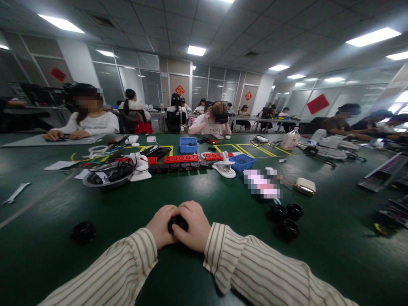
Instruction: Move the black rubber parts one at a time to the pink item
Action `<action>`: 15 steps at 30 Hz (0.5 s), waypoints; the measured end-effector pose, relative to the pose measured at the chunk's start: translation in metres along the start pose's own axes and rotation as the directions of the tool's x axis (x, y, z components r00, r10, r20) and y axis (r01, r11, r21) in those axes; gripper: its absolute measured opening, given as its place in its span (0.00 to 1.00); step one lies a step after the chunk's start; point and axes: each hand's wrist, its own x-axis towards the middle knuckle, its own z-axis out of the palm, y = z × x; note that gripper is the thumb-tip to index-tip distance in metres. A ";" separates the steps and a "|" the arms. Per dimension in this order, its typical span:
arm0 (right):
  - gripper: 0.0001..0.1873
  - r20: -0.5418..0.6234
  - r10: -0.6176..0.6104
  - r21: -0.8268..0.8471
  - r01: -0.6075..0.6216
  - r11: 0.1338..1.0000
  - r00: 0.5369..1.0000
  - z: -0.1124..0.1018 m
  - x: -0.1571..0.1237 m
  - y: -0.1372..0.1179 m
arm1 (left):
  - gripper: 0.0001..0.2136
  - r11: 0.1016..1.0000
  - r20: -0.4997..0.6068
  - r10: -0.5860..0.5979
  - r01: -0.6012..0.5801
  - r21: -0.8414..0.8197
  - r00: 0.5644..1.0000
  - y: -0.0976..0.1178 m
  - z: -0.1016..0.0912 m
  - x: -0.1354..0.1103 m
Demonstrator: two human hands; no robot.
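My left hand (160, 228) and my right hand (196, 227) are closed together around a small black wheel-like ring (179, 222) just above or on the green table. Much of the ring is hidden by my fingers, and my right thumb lies across its near side. A similar black wheel-like ring (83, 232) lies alone to the left of my hands. To the right, three more rings sit in a group, with one black ring (288, 228) nearest to me.
Across the table (197, 187) stand a metal bowl (110, 180) of cables, a white clip (225, 166), a red-and-black strip (181, 159) and blue bins (188, 145). A wrench (16, 193) lies far left; a white-and-gold case (305, 186) sits right. People sit beyond.
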 end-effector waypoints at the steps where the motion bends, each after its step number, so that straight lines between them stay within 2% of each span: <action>1: 0.10 -0.001 -0.039 0.024 0.039 0.999 0.999 0.000 0.000 0.000 | 0.18 1.000 -0.004 0.010 -0.010 -0.017 1.000 0.001 -0.001 0.000; 4: 0.11 -0.004 -0.140 0.094 0.140 0.986 0.990 -0.001 0.000 0.000 | 0.17 0.997 0.006 0.039 -0.039 -0.067 0.999 0.002 -0.001 -0.001; 7: 0.13 -0.009 -0.151 0.119 0.151 0.981 0.989 -0.002 -0.001 -0.002 | 0.19 0.995 -0.011 0.035 -0.036 -0.095 0.999 0.001 0.001 -0.002; 11: 0.15 -0.051 -0.031 0.072 0.035 0.997 0.998 -0.003 -0.001 -0.004 | 0.24 0.998 -0.047 -0.005 0.003 -0.055 0.999 -0.004 0.005 -0.002; 15: 0.17 -0.047 0.080 -0.002 -0.080 0.997 0.996 -0.002 -0.001 -0.003 | 0.20 1.000 -0.012 -0.020 0.021 0.009 1.000 -0.006 0.006 -0.001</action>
